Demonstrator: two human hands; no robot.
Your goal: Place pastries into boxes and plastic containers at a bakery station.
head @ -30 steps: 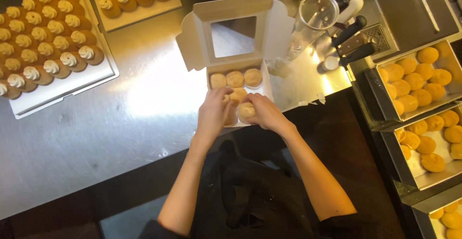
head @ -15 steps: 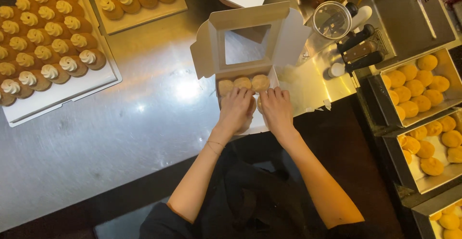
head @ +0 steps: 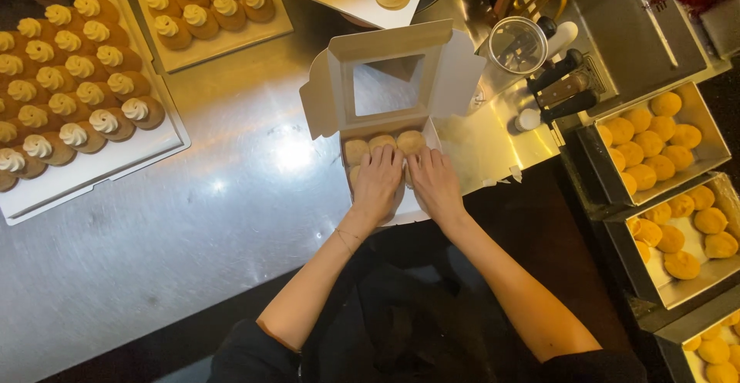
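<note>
Fingers of both the left hand (head: 378,183) and right hand (head: 435,185) lie flat, close together, over puffs (head: 383,144) in the white box (head: 389,86); pressing harder would probably crush them.

White box (head: 327,94), golden-tan puffs (head: 384,145), white-swirled pastries (head: 77,90), grey steel counter (head: 193,229).

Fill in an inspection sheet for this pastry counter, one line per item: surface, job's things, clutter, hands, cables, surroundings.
Surface: steel counter, shiny, with glare.
Job's things: white windowed box, lid open; plain puffs in a row inside.
Clutter: cream-topped pastry trays at left; clear cup and dark-handled tools at right.
Hands: left hand and right hand flat inside the box, over puffs.
Cables: nothing seen.
Surroundings: metal bins of plain puffs at right.
</note>
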